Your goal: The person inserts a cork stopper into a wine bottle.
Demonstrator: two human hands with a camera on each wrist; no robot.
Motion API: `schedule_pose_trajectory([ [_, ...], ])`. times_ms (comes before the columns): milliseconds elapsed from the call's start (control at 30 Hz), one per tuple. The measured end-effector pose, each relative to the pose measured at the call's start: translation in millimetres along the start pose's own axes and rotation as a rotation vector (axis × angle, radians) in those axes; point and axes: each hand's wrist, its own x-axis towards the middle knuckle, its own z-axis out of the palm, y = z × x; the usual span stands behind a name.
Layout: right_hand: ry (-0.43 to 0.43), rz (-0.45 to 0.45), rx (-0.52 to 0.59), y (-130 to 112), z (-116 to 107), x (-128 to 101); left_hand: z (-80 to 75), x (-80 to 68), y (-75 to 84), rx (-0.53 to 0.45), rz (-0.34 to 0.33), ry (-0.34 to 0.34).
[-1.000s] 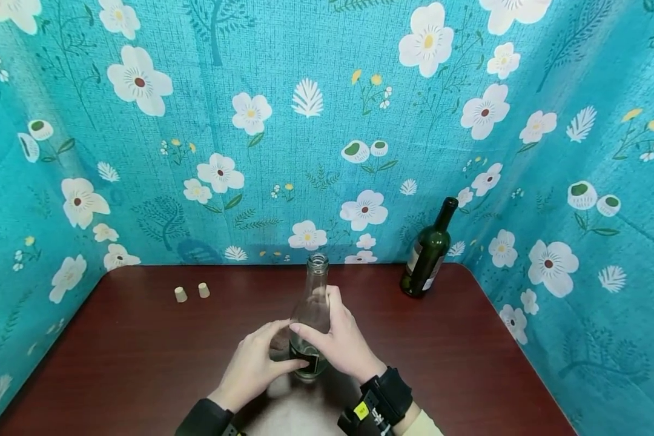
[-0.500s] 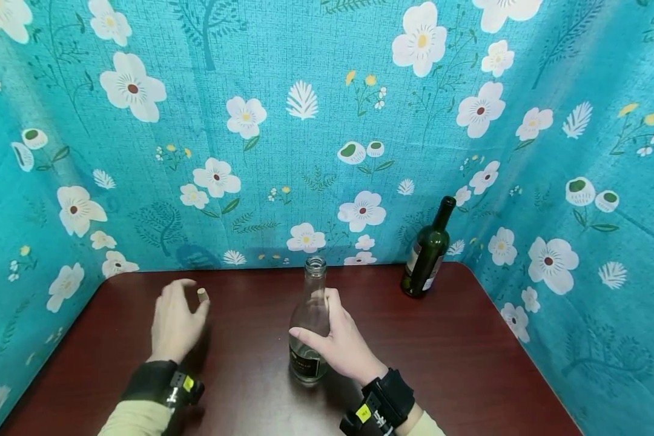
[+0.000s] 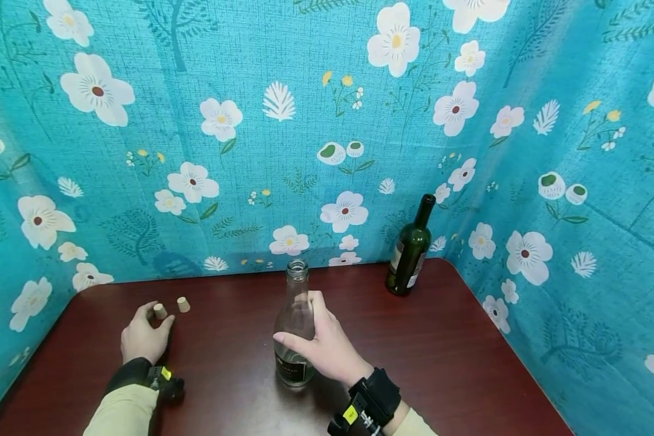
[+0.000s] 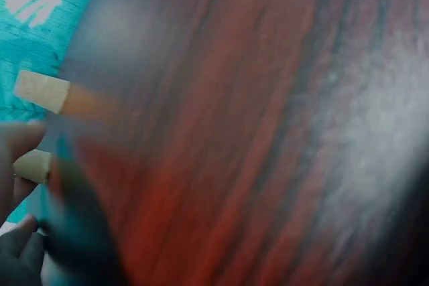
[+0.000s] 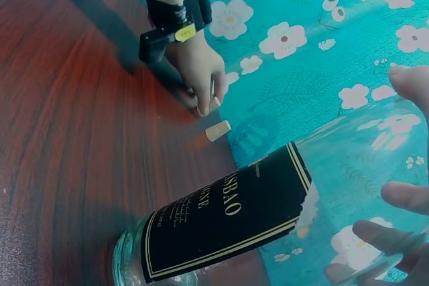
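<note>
A clear glass bottle (image 3: 294,327) with a black label (image 5: 228,218) stands uncorked at the middle of the dark red table (image 3: 447,345). My right hand (image 3: 305,328) grips its body, thumb on the left side and fingers (image 5: 407,197) wrapped round the back. Far left, my left hand (image 3: 155,316) pinches a small cork (image 3: 159,311) that stands on the table; it also shows between the fingers (image 4: 20,140) as the held cork (image 4: 32,166). A second cork (image 3: 183,304) stands just to its right, untouched, seen too as the loose cork (image 4: 41,91) and the loose cork (image 5: 218,130).
A dark green wine bottle (image 3: 409,254) stands uncorked at the back right corner. Teal flowered cloth (image 3: 327,121) walls the table in at the back and on both sides. Bare tabletop lies between the two hands and at the right of the clear bottle.
My left hand let go of the clear bottle, travelled left to the corks and closed its fingers on the left one. The right hand kept its hold on the bottle.
</note>
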Motion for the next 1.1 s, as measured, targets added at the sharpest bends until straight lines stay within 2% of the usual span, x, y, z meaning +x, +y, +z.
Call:
schedule_pose_trajectory([
  [133,0.0,-0.009,0.0,0.5,0.4,0.2,3.1,-0.2,-2.0,-0.018,-0.017,0.083],
  [300,0.003,-0.007,0.005,-0.5,0.9,-0.3,1.1,-2.6,-3.2,-0.064,-0.078,0.123],
  [367,0.004,-0.004,0.008,-0.7,0.9,-0.2,0.0,-2.9,-3.5,-0.083,-0.082,0.143],
  [500,0.009,0.004,0.019,-0.5,0.9,-0.3,-1.4,-4.2,-2.8,-0.099,-0.018,0.223],
  [600,0.009,0.007,0.027,0.2,1.1,-0.4,-3.2,-6.5,3.6,-0.125,0.03,0.289],
  [767,0.005,0.003,0.033,1.0,1.7,0.0,-9.9,-6.7,28.9,-0.222,0.015,0.365],
  [833,0.006,0.004,0.044,0.8,1.8,-0.1,-13.1,-5.8,43.3,-0.249,0.041,0.394],
  [967,0.01,0.02,0.05,-0.9,1.2,-0.6,-19.2,-7.3,76.5,-0.28,0.192,0.429],
  [1100,0.012,0.035,0.044,-1.8,1.1,-0.7,-24.8,-13.5,111.6,-0.318,0.33,0.416],
])
